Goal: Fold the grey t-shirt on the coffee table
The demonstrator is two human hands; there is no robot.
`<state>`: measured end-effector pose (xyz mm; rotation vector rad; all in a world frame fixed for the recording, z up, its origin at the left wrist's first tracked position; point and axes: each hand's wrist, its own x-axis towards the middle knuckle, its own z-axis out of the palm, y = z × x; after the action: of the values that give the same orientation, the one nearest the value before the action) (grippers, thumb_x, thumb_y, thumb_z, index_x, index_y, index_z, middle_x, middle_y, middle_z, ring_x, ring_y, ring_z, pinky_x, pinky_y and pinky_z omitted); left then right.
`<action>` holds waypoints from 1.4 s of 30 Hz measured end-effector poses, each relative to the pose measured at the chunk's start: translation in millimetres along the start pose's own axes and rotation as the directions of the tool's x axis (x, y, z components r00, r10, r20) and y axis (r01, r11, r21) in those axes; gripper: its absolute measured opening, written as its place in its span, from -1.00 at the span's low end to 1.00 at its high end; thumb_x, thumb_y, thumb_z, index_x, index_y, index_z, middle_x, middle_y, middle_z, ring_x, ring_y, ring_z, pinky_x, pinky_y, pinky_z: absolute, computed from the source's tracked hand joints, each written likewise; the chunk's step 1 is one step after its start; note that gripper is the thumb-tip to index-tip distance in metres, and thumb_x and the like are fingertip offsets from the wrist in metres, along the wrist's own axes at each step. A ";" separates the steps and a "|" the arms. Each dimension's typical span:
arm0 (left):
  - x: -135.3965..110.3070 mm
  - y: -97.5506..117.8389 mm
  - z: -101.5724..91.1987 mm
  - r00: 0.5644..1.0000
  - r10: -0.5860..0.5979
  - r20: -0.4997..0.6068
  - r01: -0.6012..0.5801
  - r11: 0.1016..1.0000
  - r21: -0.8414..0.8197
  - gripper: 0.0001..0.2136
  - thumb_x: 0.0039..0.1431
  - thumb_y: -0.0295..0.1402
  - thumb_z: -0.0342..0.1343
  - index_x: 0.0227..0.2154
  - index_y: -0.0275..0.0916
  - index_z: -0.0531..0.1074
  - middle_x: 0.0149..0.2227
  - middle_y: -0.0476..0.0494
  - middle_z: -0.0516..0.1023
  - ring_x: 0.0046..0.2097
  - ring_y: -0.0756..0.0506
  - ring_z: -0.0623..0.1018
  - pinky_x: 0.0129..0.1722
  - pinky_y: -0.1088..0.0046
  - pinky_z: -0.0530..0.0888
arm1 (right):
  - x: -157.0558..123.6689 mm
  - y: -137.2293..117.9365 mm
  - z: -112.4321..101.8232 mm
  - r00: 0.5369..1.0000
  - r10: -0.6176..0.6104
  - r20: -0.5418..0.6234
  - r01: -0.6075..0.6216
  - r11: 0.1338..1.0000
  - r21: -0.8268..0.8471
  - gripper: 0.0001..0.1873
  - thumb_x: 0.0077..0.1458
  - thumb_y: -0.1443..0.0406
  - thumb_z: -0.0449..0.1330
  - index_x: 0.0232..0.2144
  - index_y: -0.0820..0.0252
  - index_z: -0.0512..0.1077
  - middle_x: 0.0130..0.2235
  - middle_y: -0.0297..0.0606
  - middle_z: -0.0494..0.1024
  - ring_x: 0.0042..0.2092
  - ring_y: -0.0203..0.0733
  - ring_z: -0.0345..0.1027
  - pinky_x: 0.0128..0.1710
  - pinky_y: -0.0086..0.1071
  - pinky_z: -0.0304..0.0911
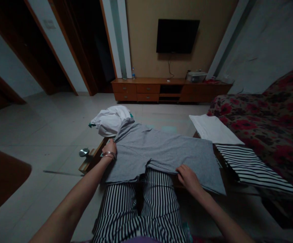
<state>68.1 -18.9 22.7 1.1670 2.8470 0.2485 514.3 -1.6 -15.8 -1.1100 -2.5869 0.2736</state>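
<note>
A grey T-shirt (161,150) lies spread across a low wooden table (89,161) in front of me. My left hand (109,148), with bracelets at the wrist, pinches the shirt's left edge near the sleeve. Nearer to me, my right hand (188,177) grips the shirt's near hem, which is folded over a little. My lap in black-and-white striped trousers (141,209) sits just below the table's near edge.
A crumpled white garment (111,119) lies at the table's far left. A folded white cloth (213,130) and a folded striped garment (250,165) lie to the right, beside a red floral sofa (270,118). A TV cabinet (169,89) stands against the far wall.
</note>
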 end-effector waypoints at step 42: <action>-94.9 -74.2 -1.1 0.985 0.018 0.173 0.049 0.925 -0.377 -0.94 0.01 -0.40 0.04 -0.43 -0.25 0.29 -0.45 -0.04 0.45 -0.38 -0.04 0.48 -0.43 0.54 0.33 | -17.6 -117.3 9.4 0.976 -0.164 -0.143 0.213 0.853 0.477 -0.74 0.04 0.55 0.01 -0.32 0.17 0.38 -0.27 -0.25 0.44 -0.16 -0.15 0.23 -0.16 -0.29 0.17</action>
<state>84.3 -137.7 10.3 1.0275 2.5028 0.6333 443.8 -94.8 6.3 -0.6607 -2.3202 0.7595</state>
